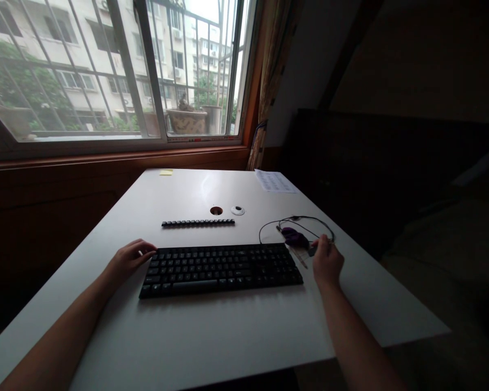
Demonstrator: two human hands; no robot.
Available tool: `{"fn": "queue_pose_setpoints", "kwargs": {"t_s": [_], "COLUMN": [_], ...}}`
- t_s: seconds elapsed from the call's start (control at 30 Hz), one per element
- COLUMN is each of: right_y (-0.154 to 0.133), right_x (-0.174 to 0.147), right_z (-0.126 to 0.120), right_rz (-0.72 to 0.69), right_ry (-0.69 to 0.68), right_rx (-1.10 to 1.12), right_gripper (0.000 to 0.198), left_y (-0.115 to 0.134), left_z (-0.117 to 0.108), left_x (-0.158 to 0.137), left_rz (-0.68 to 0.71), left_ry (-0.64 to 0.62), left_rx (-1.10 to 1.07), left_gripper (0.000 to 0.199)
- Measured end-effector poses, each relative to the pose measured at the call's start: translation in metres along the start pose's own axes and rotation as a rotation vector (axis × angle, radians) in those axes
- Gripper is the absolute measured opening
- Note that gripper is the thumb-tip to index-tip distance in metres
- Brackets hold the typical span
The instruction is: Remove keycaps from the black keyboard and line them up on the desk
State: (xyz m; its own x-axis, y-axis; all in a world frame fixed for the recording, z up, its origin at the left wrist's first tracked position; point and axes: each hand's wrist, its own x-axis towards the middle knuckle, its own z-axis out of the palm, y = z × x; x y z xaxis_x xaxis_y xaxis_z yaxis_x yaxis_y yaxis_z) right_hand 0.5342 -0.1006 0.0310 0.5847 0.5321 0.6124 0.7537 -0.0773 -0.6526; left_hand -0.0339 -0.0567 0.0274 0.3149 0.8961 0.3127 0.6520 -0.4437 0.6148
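A black computer keyboard (220,269) lies flat on the white desk in front of me. At its far left corner is my left hand (130,259), with thumb and forefinger closed on the edge. My right hand (328,262) is closed, just right of the keyboard. A small dark piece shows at its fingertips; what it is I cannot make out. Left of that hand lies a purple and black object (294,237), partly over a pale flat item (299,255). A black cable (309,218) loops behind. Beyond the keyboard stands a row of black keycaps (198,223).
The white desk (228,336) has a round cable hole (216,210) with its white cover (238,210) beside it. Printed sheets (275,182) lie at the far right, a yellow note (166,172) at the far left. A barred window (118,70) is behind.
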Motion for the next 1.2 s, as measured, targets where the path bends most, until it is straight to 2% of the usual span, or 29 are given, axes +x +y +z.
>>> {"fn": "queue_pose_setpoints", "kwargs": {"t_s": [0.33, 0.97, 1.2], "right_y": [0.0074, 0.0041, 0.0042], "right_x": [0.0014, 0.0026, 0.0029], "right_z": [0.0028, 0.0032, 0.003], "right_rz": [-0.046, 0.002, -0.013], "right_ry": [-0.016, -0.042, -0.066], "right_rx": [0.028, 0.057, 0.054], "right_gripper": [0.056, 0.062, 0.058], "left_y": [-0.0024, 0.0014, -0.0021], "left_z": [-0.0025, -0.0028, -0.0016], "left_x": [0.002, 0.0015, 0.0022], "left_rz": [0.0, 0.017, 0.033], "left_ry": [-0.029, -0.04, -0.036], "left_rx": [0.002, 0.009, 0.019], "left_gripper": [0.029, 0.032, 0.029]}}
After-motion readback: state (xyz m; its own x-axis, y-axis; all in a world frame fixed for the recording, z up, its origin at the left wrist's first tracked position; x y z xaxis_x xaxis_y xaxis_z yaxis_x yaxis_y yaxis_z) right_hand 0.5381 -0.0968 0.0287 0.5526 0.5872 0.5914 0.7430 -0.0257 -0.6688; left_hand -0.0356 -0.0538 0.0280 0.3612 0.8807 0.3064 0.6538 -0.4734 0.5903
